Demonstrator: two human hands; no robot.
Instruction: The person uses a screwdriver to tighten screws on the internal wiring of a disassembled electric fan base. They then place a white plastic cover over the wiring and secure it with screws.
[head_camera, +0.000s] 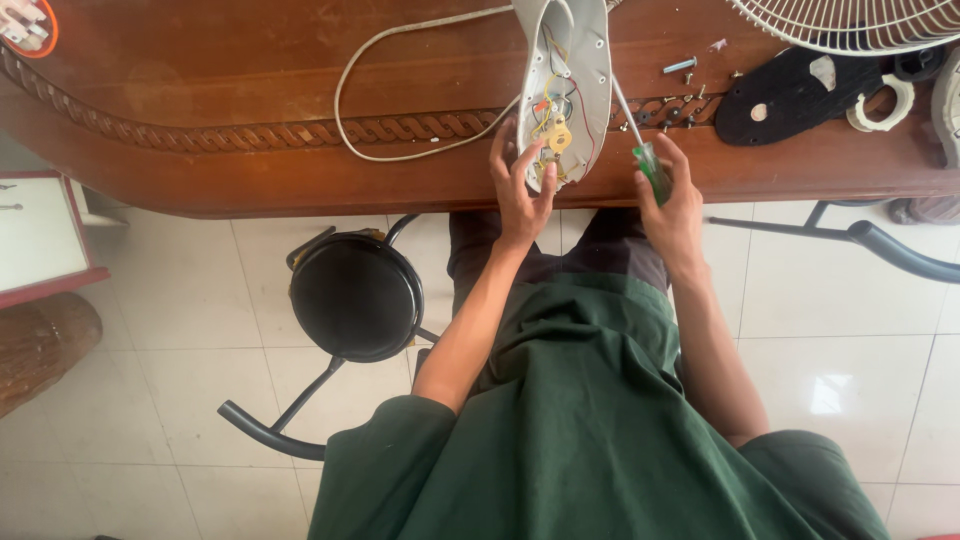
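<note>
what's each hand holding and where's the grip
The right hand holds a screwdriver by its green handle. The left hand steadies the open grey housing at its near end.

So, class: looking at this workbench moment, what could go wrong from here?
1. The screwdriver tip sits by exposed wires in the open grey housing; it could nick one.
2. The housing overhangs the table edge, steadied only by the left hand; it might drop.
3. The loose screws could roll off.
</note>
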